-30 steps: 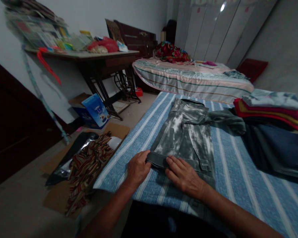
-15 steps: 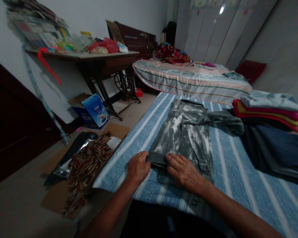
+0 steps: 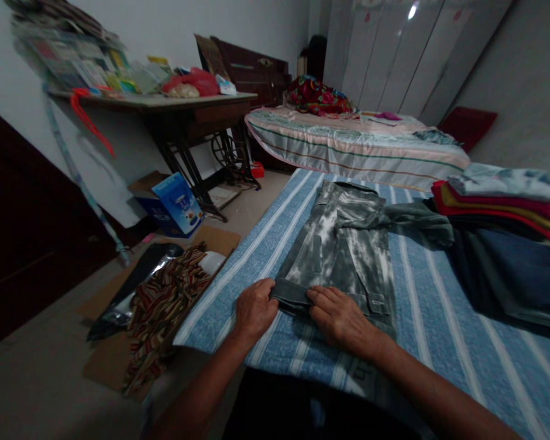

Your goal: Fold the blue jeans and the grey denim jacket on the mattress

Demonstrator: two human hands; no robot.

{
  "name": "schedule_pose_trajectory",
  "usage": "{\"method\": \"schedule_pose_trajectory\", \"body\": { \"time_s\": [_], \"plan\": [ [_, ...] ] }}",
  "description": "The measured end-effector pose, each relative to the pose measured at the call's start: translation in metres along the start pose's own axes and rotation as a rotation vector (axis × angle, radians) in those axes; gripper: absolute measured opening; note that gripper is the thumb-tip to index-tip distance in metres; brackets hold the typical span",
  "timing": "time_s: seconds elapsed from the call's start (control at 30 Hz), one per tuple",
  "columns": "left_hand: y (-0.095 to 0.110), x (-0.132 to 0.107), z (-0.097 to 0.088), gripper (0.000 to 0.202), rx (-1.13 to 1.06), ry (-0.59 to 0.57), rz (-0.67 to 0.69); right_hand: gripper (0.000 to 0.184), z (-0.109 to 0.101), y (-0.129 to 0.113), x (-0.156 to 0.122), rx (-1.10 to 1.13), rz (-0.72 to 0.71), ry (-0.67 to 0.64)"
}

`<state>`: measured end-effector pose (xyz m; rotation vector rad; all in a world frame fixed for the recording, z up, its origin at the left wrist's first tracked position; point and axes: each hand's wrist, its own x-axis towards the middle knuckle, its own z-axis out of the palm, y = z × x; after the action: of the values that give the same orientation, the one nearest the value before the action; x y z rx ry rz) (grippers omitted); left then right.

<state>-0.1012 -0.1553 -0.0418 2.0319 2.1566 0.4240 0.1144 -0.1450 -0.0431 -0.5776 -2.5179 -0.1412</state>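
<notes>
A grey tie-dye denim jacket [image 3: 323, 244] lies on a blue striped bedsheet [image 3: 229, 311], its hem band towards me. One sleeve stretches out to the right, and a buttoned tab shows at the hem's right side. My left hand [image 3: 255, 310] pinches the left corner of the hem band. Further right along the same band, my right hand [image 3: 341, 318] grips the edge with its fingers on top and the thumb hidden. Between the two hands the band is slightly lifted and folded.
Folded clothes [image 3: 499, 208] are stacked at the right, beside dark folded trousers [image 3: 522, 275]. On the floor to the left lie striped cloth [image 3: 165, 299] on cardboard and a blue box [image 3: 176, 205]. A sewing machine table [image 3: 165, 102] stands behind, and another bed [image 3: 357, 143] lies beyond.
Both hands keep their hold on the hem band with almost no movement. The whole view has shifted very slightly.
</notes>
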Motion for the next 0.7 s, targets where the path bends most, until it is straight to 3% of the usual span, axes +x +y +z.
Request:
{"method": "schedule_pose_trajectory", "body": {
  "time_s": [0.7],
  "plan": [
    [0.005,-0.002,-0.006,0.014,0.047,-0.040,-0.002,0.014,-0.012,0.013,0.006,0.378,0.161,-0.002]
  ]
}}
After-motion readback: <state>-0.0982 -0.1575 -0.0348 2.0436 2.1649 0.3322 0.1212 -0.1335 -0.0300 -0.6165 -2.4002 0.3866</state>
